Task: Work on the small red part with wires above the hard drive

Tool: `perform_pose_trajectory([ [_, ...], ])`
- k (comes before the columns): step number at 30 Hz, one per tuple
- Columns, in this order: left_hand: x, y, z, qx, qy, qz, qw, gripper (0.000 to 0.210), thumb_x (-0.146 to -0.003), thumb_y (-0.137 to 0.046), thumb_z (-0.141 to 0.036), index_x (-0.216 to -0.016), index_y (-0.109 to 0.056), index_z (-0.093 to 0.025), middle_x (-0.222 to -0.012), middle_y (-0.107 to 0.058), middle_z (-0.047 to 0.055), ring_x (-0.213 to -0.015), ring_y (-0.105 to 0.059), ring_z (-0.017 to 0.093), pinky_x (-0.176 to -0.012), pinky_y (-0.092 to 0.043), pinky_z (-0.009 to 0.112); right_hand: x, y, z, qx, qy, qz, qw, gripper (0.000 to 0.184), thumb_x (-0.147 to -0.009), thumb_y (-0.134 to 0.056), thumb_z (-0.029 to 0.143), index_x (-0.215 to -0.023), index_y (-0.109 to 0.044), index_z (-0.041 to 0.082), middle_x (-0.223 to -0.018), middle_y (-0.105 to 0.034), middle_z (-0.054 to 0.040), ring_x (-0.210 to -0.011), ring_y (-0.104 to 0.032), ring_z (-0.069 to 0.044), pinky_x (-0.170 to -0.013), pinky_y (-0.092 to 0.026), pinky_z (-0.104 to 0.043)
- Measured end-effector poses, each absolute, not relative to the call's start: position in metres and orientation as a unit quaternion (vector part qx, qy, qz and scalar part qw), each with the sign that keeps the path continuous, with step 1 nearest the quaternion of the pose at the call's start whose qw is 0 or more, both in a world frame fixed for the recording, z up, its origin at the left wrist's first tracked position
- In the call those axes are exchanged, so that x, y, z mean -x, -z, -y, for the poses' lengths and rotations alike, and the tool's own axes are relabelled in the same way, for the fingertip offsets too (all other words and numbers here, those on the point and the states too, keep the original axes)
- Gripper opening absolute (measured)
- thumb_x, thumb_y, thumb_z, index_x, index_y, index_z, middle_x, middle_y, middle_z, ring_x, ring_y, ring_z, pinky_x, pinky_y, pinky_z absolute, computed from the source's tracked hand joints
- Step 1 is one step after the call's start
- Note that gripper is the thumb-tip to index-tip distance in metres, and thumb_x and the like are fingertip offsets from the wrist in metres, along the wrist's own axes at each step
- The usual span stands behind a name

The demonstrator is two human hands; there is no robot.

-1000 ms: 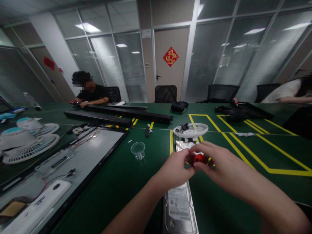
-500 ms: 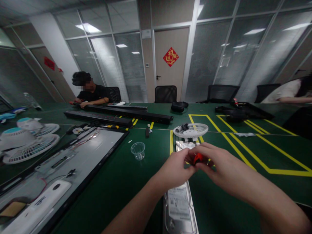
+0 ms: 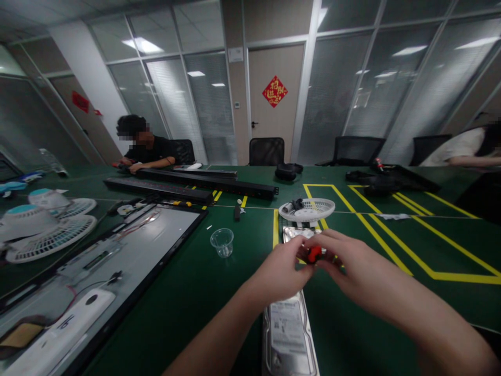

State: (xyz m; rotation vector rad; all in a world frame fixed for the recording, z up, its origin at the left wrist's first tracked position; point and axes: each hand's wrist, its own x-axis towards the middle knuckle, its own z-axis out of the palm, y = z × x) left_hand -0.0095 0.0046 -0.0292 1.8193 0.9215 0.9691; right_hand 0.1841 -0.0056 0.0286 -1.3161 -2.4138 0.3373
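Observation:
Over a silver hard drive point(image 3: 287, 334), my left hand point(image 3: 284, 269) and my right hand point(image 3: 342, 256) meet with fingertips almost touching. Between them is a small red-and-black handle point(image 3: 314, 254), seen nearly end-on, which looks like a screwdriver's. Fingers of both hands curl closed round it, and its lower part is hidden. The near hard drive lies label up below my wrists. Past my fingers another shiny metal drive point(image 3: 291, 233) shows in part. A clear plastic cup point(image 3: 222, 243) stands to the left of my left hand.
A white basket point(image 3: 326, 210) with dark parts sits beyond my hands. On the left lie a flat panel point(image 3: 156, 237), fan parts point(image 3: 58, 240) and long black bars point(image 3: 242, 185). Yellow tape point(image 3: 376, 237) marks the right side. One person point(image 3: 152, 151) sits across, another point(image 3: 462, 149) far right.
The red-and-black handle has turned and shifted slightly left between my fingers, showing more red. Both hands stay in nearly the same place.

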Motion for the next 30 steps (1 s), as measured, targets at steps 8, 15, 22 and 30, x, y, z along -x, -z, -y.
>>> perform_pose_trajectory([
  [8, 0.0073, 0.0288, -0.0027, -0.736, -0.369, -0.381, 0.421, 0.012, -0.086, -0.077, -0.02, -0.096, -0.07, -0.017, -0.101, -0.079, 0.007, -0.093, -0.072, 0.023, -0.079, -0.051, 0.031, -0.1801, -0.0315, 0.0053, 0.543, -0.076, 0.821, 0.158, 0.017, -0.096, -0.08, 0.037, -0.089, -0.073, 0.023, -0.083, -0.075, -0.0066, -0.075, -0.07, -0.025, -0.062, -0.045, -0.035],
  [15, 0.0076, 0.0291, -0.0028, -0.73, -0.383, -0.372, 0.427, 0.026, -0.09, -0.076, -0.02, -0.115, -0.072, -0.016, -0.117, -0.081, 0.012, -0.109, -0.076, 0.027, -0.093, -0.057, 0.036, -0.1823, -0.0325, 0.0055, 0.456, -0.101, 0.862, 0.199, 0.023, -0.096, -0.062, 0.007, -0.1, -0.078, 0.023, -0.106, -0.078, -0.0084, -0.094, -0.073, -0.024, -0.083, -0.055, -0.036],
  [22, 0.0072, 0.0258, -0.0008, -0.741, -0.361, -0.392, 0.408, 0.011, -0.087, -0.077, -0.022, -0.095, -0.071, -0.017, -0.1, -0.079, 0.006, -0.092, -0.071, 0.022, -0.077, -0.049, 0.03, -0.1771, -0.0343, 0.0062, 0.562, -0.052, 0.812, 0.144, 0.023, -0.098, -0.078, 0.042, -0.085, -0.073, 0.023, -0.082, -0.075, -0.0072, -0.074, -0.069, -0.027, -0.065, -0.044, -0.038],
  [30, 0.0073, 0.0309, -0.0042, -0.743, -0.377, -0.385, 0.397, 0.031, -0.09, -0.075, -0.021, -0.12, -0.073, -0.016, -0.12, -0.081, 0.013, -0.11, -0.076, 0.028, -0.094, -0.056, 0.037, -0.1843, -0.0277, 0.0043, 0.46, -0.062, 0.864, 0.193, 0.023, -0.097, -0.061, 0.008, -0.104, -0.076, 0.024, -0.109, -0.078, -0.0088, -0.095, -0.074, -0.024, -0.083, -0.055, -0.035],
])
